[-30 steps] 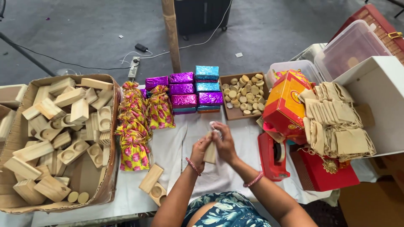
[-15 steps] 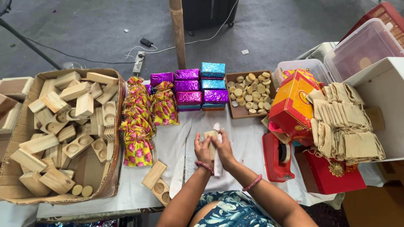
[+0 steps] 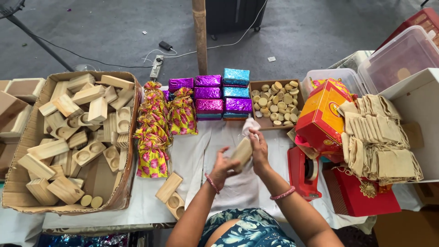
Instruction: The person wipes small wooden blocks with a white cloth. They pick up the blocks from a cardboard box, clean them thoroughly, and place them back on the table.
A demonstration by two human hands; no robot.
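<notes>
Both the left hand [image 3: 222,165] and right hand [image 3: 259,148] are closed around a pale rectangular wooden block [image 3: 242,152] held above the white-covered desk [image 3: 192,155], apparently wiping it with a white cloth [image 3: 250,124], which calls for turning it next.

Matt bare wood block [image 3: 242,153], white cloth [image 3: 250,124], glossy foil-wrapped boxes [image 3: 210,105], rough cardboard box [image 3: 27,137].

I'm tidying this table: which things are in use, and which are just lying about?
In use:
left hand
right hand
wooden block
white cloth

Lying about:
carton of wooden blocks
floral pouches
foil-wrapped boxes
red tape dispenser
</notes>
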